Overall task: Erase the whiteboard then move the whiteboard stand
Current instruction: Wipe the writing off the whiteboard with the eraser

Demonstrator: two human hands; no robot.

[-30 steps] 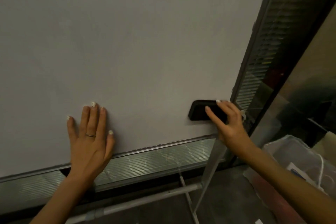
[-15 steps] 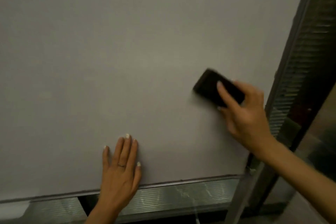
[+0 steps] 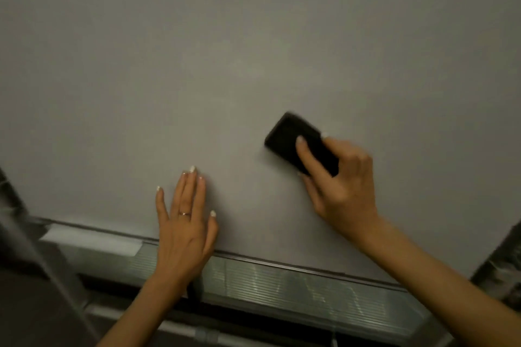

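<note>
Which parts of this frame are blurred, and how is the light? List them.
Head view: dim, even light, with no glare on the whiteboard. The eraser in the right hand is smeared at its upper edge by motion. The left hand, flat on the board, is sharper and casts a soft shadow to its right. The frame's corners are blurred.

Ribbed glass panel (image 3: 296, 287) below the board, a ring (image 3: 184, 213), grey bar (image 3: 197, 334) low down
</note>
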